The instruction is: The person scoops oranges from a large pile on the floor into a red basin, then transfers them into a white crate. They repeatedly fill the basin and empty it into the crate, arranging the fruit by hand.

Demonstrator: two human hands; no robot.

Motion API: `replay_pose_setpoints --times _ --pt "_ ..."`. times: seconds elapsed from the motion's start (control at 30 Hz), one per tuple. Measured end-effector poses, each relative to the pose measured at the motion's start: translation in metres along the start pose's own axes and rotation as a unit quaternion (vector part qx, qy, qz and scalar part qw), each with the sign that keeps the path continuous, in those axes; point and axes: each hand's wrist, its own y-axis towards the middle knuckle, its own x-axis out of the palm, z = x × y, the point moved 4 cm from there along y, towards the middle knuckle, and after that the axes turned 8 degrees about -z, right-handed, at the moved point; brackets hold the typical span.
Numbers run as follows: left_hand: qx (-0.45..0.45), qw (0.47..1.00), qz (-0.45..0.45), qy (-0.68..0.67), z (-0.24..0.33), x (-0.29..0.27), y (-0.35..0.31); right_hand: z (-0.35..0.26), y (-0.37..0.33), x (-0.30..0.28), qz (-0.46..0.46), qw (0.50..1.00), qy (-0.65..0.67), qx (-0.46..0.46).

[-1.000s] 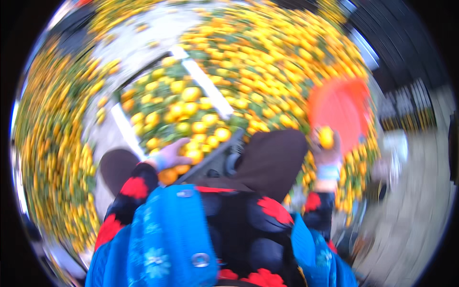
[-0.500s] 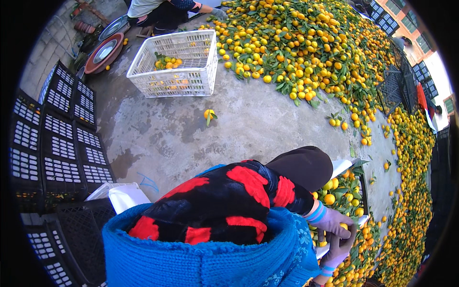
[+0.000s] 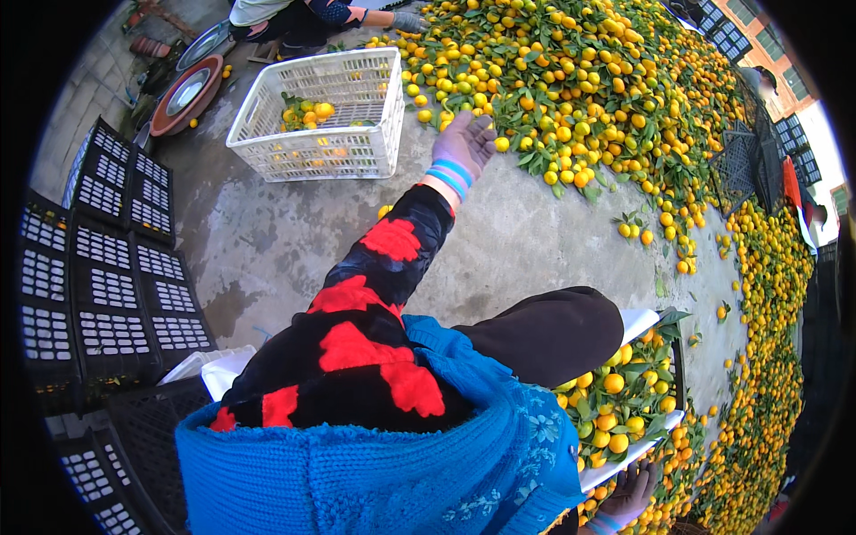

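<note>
My left hand (image 3: 465, 144), in a purple-grey glove, is stretched forward over the concrete, right of the white plastic crate (image 3: 312, 160). Its fingers are apart and I see no fruit in them. A few mandarins (image 3: 310, 113), some with leaves, lie inside that crate. By my knee stands a paper-lined crate (image 3: 680, 370) of leafy mandarins (image 3: 614, 383). My gloved right hand (image 3: 631, 490) is just outside its near white liner flap (image 3: 633, 453), over loose mandarins. Those fingers look spread, with nothing visible in them.
A large mandarin heap (image 3: 571, 80) spreads at the far right; another pile (image 3: 758, 357) runs down the right side. Black crates (image 3: 111, 276) are stacked at the left. Near the white crate, another person's gloved hand (image 3: 409, 22) touches the heap. Basins (image 3: 185, 94) stand far left.
My left hand has left the lined crate and swung far forward and left, its fingers opening. The mandarin seen at my hands is gone from them. My right hand has moved slightly down.
</note>
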Motion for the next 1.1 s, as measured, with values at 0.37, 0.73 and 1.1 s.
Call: replay_pose_setpoints --times 0.37,0.73,1.1 --pt "-0.212 0.664 -0.594 0.402 -0.302 0.173 -0.197 -0.027 -0.057 -0.041 0.123 0.990 -0.024 -0.069" --pt "-0.267 0.178 -0.715 0.622 -0.402 0.080 -0.283 0.156 -0.184 -0.195 0.389 0.892 0.123 0.193" --pt "-0.396 0.078 -0.682 0.611 -0.414 0.049 -0.300 0.316 -0.127 -0.226 0.290 0.908 -0.139 0.268"
